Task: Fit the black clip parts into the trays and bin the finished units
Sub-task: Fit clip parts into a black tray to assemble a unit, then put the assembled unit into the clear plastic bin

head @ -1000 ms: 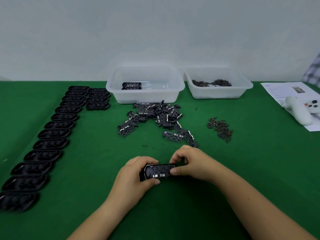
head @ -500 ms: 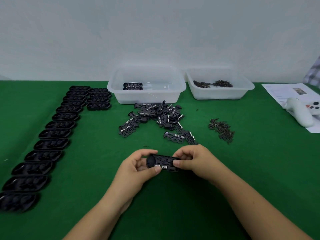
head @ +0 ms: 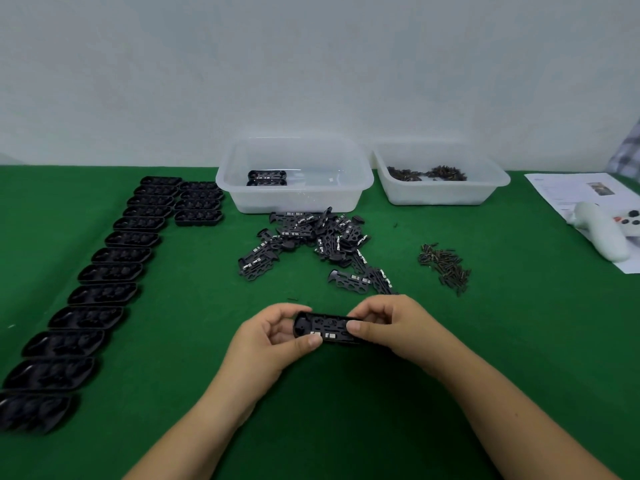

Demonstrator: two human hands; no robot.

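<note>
I hold one black tray with a clip part in it [head: 325,328] just above the green table, near the front centre. My left hand [head: 270,344] pinches its left end with thumb and fingers. My right hand [head: 391,325] pinches its right end. A heap of loose black clip parts [head: 311,240] lies behind my hands. Several empty black trays [head: 104,292] form a long row down the left side. Two finished units [head: 267,178] lie in the clear plastic bin [head: 360,188] at the back centre.
A second clear bin [head: 498,188] with dark screws stands at the back right. A small pile of screws [head: 445,266] lies on the cloth right of the clip heap. A white controller [head: 602,237] rests on a paper sheet [head: 568,192] at the far right.
Both hands have lifted the tray a little and carried it slightly away from me. The grip on both ends stays the same.
</note>
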